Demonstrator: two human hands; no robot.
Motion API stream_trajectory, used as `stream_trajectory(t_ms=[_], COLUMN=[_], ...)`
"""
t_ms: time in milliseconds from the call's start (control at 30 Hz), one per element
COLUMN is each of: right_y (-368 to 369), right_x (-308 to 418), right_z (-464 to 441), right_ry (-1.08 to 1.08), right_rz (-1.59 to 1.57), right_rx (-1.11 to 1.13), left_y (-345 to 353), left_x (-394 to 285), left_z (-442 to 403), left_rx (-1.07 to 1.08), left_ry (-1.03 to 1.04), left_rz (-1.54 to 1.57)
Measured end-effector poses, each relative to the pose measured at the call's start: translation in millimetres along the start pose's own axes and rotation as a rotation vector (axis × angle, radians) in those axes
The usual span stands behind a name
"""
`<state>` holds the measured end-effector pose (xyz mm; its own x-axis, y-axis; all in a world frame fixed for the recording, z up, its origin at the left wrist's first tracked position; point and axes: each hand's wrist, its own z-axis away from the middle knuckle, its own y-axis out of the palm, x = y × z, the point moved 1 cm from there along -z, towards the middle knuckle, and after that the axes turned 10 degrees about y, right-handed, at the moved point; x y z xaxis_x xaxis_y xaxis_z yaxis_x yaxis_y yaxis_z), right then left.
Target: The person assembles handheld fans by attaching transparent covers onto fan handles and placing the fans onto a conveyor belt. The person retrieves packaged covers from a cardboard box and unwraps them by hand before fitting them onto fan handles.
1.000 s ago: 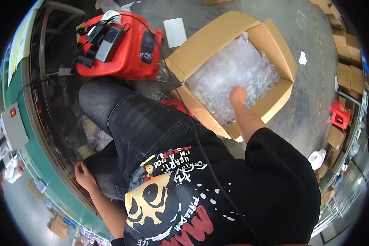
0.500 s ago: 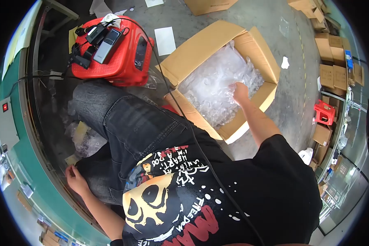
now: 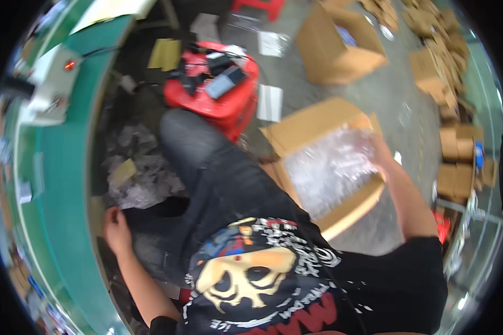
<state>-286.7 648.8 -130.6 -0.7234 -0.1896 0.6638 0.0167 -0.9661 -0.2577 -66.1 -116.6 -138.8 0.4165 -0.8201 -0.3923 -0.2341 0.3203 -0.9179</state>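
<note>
My right hand (image 3: 378,152) is at the far right side of an open cardboard box (image 3: 341,220), against the clear plastic bags (image 3: 330,167) that fill it. Motion smears its fingers, so their grip on the plastic is unclear. My left hand (image 3: 117,228) rests beside my dark-trousered leg, close to the green bench's edge. Its fingers curl loosely with a gap at the thumb, and no object shows in them.
A red stool (image 3: 246,106) carries black devices and cables. Crumpled clear plastic (image 3: 145,178) lies under the green workbench (image 3: 67,184). Another open carton (image 3: 324,56) stands beyond the box. Paper sheets (image 3: 270,103) lie on the floor, and cartons (image 3: 455,178) line the right side.
The view has swung, so the box, stool and bench sit further right and lower. My right hand has shifted from over the middle of the plastic to the box's far right side.
</note>
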Motion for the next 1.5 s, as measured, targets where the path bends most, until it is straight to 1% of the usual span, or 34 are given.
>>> stream_trajectory(t_ms=[67,100,133,167,200,233,300,367,433,500,533,600,633,700,733,800,833,900,933,1000,1067,1100,1167,1233,1333,1367,1400,1433,1500], right_y=[43,75,102,124,146,171,236,289,347,401,427,485,517,566,589,632,648,679,691,690,682,683,683,686,705,707,710,713,717], right_x=[63,103,129,146,165,185,227,258,286,311,314,326,337,345,349,351,346,330,322,290,264,254,241,240,239,238,236,232,227], right_z=[45,68,72,76,84,102,151,182,228,254,266,285,288,304,304,286,271,233,218,200,193,197,202,203,197,195,189,187,192], right_ry=[-0.026,0.109,0.086,0.113,0.137,0.117,-0.509,-0.854,-1.039,-1.543,-1.34,-1.45,-1.771,-1.668,-1.687,-1.495,-1.519,-1.443,-1.396,-1.336,-1.6,-1.595,-1.051,-0.755,-0.35,-0.351,-0.666,-0.958,-1.23], right_rz=[-0.027,-0.225,-0.202,-0.094,0.014,0.029,0.812,1.001,0.997,1.135,1.027,0.946,0.96,1.004,1.014,0.88,0.899,0.607,0.477,0.387,0.298,0.294,-0.207,-0.462,-0.577,-0.588,-0.383,-0.177,0.016], right_rx=[0.109,0.219,0.266,0.313,0.35,0.375,0.477,0.618,0.72,0.886,0.978,1.149,1.236,1.146,1.152,1.084,1.081,0.934,0.886,0.891,0.478,0.489,0.967,1.148,1.241,1.252,1.079,0.877,0.667], left_y=[-5,-3,-5,-12,-16,-19,-20,-20,-16,-5,0,13,15,-5,-20,-26,-21,-13,-18,-23,-27,-26,-27,-27,-30,-31,-34,-46,-72], left_x=[-5,-2,0,-4,-11,-17,-19,-14,-2,15,21,36,40,21,8,11,17,28,28,25,26,27,25,22,16,11,4,-16,-63], left_z=[2,3,5,6,6,8,13,19,27,28,30,34,34,32,31,30,32,36,35,35,39,40,37,35,38,41,40,41,39], left_rx=[0.021,-0.009,-0.03,-0.065,-0.034,0.0,-0.033,-0.048,-0.08,-0.116,-0.136,-0.163,-0.174,-0.195,-0.2,-0.222,-0.246,-0.293,-0.309,-0.348,-0.362,-0.353,-0.331,-0.314,-0.294,-0.159,-0.025,-0.079,-0.178], left_ry=[-0.073,-0.077,-0.074,-0.103,-0.153,-0.197,-0.242,-0.29,-0.297,-0.269,-0.278,-0.247,-0.235,-0.249,-0.256,-0.266,-0.232,-0.174,-0.188,-0.149,-0.142,-0.158,-0.173,-0.152,-0.13,-0.098,-0.071,0.059,0.32], left_rz=[-0.025,-0.003,0.017,0.008,0.01,0.015,0.058,0.145,0.173,0.22,0.221,0.032,-0.062,-0.07,-0.081,-0.079,-0.026,0.07,0.07,0.095,0.095,0.096,0.103,0.08,0.024,0.147,0.264,0.341,0.459])
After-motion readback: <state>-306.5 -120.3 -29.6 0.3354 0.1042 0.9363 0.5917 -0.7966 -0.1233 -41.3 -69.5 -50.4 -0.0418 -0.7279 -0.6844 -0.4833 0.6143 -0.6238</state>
